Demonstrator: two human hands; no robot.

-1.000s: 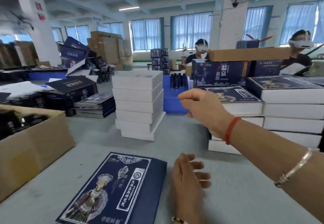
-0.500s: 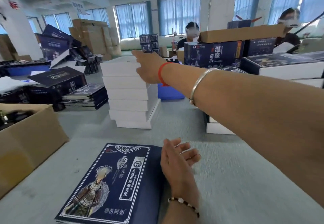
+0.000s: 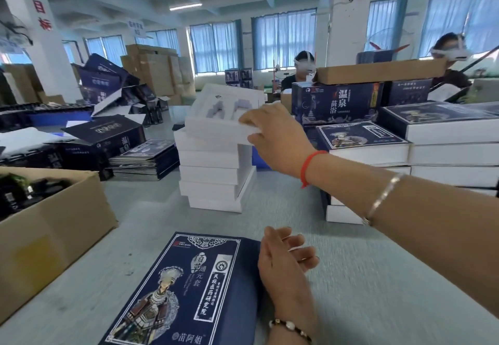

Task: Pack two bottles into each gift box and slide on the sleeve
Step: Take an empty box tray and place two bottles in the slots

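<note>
While the right hand [image 3: 272, 134] pinches the near corner of the top tray [image 3: 224, 112], tilting it off the white stack [image 3: 213, 171] at 12 o'clock, the left hand [image 3: 283, 266] rests loosely spread, holding nothing, against the sleeve's [image 3: 189, 290] right edge at 6 o'clock. The grey table [image 3: 378, 277] runs out into a workroom with blue-curtained windows [image 3: 283, 39]. The tray's moulded wells look empty. At 9 o'clock a carton [image 3: 54, 231] holds dark bottles [image 3: 16, 193]. Sleeved boxes [image 3: 445, 139] pile at 2 o'clock.

Sleeve [image 3: 186, 290] bottom beyond frame edge
</note>
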